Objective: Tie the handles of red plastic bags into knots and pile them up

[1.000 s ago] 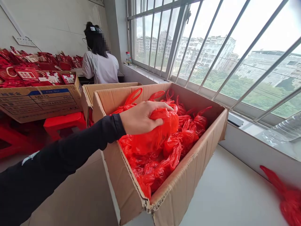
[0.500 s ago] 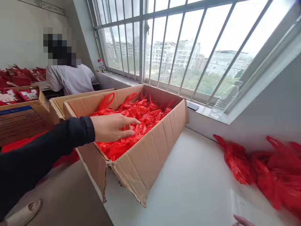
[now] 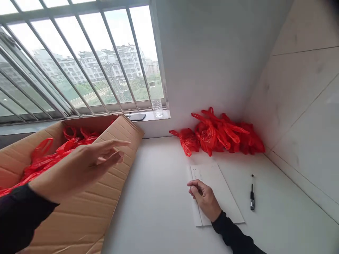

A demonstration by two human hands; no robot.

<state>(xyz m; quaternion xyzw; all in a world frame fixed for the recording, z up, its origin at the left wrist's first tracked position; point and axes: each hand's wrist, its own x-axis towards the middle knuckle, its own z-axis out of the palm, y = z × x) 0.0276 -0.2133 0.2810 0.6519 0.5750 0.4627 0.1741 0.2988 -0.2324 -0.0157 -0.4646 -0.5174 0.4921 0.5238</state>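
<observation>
My left hand (image 3: 82,169) hovers above the near side wall of a cardboard box (image 3: 119,173), fingers stretched out with nothing in them. Inside the box lie several knotted red plastic bags (image 3: 59,151), partly hidden by that hand and wrist. Over the left part of a white paper pad (image 3: 219,190) is my right hand (image 3: 205,199), its fingers loosely curled and no object showing in them. To the right of the pad lies a black pen (image 3: 252,199), with its small black cap (image 3: 252,175) just beyond the tip.
Against the wall, a pile of red plastic bags (image 3: 209,137) sits at the back of the white table (image 3: 156,197). A clear bottle (image 3: 156,100) and a dark phone (image 3: 136,117) rest on the sill of the barred window. A wall bounds the right side.
My view has swung right, bringing the pad, pen and bag pile into full sight. The left hand has moved from over the bags toward the box's side wall. My right hand has come into view.
</observation>
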